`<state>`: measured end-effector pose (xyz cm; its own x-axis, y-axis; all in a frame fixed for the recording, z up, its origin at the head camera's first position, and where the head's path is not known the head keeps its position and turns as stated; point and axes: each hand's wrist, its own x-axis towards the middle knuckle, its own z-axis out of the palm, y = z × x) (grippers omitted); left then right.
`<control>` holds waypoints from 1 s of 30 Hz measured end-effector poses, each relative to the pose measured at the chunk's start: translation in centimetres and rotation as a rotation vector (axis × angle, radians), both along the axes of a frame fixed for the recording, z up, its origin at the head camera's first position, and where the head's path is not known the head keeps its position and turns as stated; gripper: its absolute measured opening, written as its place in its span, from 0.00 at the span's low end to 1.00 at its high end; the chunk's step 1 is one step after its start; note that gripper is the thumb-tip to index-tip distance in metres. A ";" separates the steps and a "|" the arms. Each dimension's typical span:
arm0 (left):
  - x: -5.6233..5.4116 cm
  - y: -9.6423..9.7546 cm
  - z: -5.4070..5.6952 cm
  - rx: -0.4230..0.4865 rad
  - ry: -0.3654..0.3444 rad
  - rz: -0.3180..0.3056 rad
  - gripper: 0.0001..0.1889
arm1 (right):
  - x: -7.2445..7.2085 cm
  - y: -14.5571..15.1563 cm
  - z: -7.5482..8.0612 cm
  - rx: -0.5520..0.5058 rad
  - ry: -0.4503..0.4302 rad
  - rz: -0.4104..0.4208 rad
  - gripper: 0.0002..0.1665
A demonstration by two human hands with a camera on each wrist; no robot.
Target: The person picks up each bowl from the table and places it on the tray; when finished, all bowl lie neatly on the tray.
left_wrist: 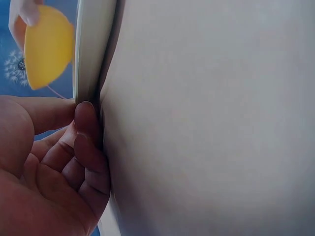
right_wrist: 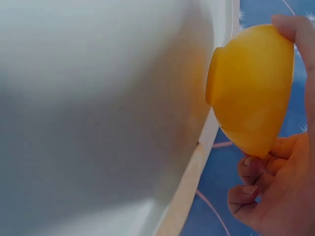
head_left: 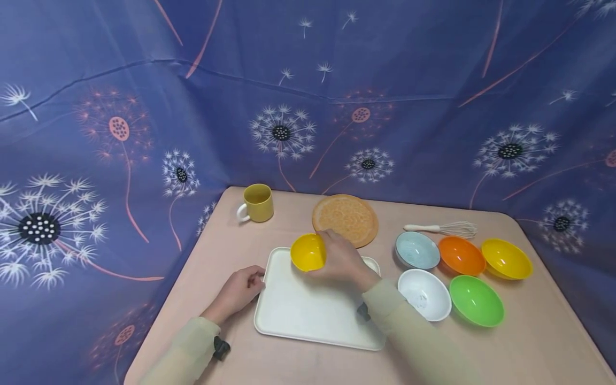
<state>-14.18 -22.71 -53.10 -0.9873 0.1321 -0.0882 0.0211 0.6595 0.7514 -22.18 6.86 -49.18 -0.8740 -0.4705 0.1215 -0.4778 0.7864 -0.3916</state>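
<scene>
My right hand [head_left: 343, 258] grips a yellow bowl [head_left: 307, 252] by its rim, over the far part of a white rectangular tray [head_left: 313, 310]. In the right wrist view the bowl [right_wrist: 253, 88] is upright relative to the tray, its foot a little above the tray's surface, with the thumb on one side of the rim and fingers on the other. My left hand [head_left: 240, 291] pinches the tray's left edge; in the left wrist view the thumb and curled fingers [left_wrist: 86, 123] meet at the tray's rim [left_wrist: 91, 49].
A mustard mug [head_left: 258, 203] and a round pizza-like board [head_left: 344, 216] stand behind the tray. To the right are a whisk [head_left: 445, 229] and light blue [head_left: 417, 250], orange [head_left: 462, 255], yellow [head_left: 506, 259], white [head_left: 423, 294] and green bowls [head_left: 476, 300]. A patterned blue cloth [head_left: 308, 96] hangs behind the table.
</scene>
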 end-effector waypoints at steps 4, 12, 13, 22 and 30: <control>-0.2 0.3 0.1 -0.005 -0.018 0.010 0.13 | 0.0 -1.1 -0.5 -0.008 -0.005 0.003 0.65; -0.3 0.6 0.0 0.006 -0.032 0.013 0.13 | -0.3 -3.0 -1.3 0.012 0.015 0.024 0.66; -0.3 0.6 0.0 0.005 -0.034 0.015 0.13 | -0.3 -3.3 -1.4 0.013 0.018 0.028 0.66; -0.2 0.4 0.0 0.013 -0.056 0.018 0.14 | -0.4 -6.1 -1.0 0.045 0.041 0.064 0.66; -0.1 0.3 0.0 0.018 -0.061 0.024 0.15 | -0.1 -7.4 -0.7 0.084 0.018 0.063 0.72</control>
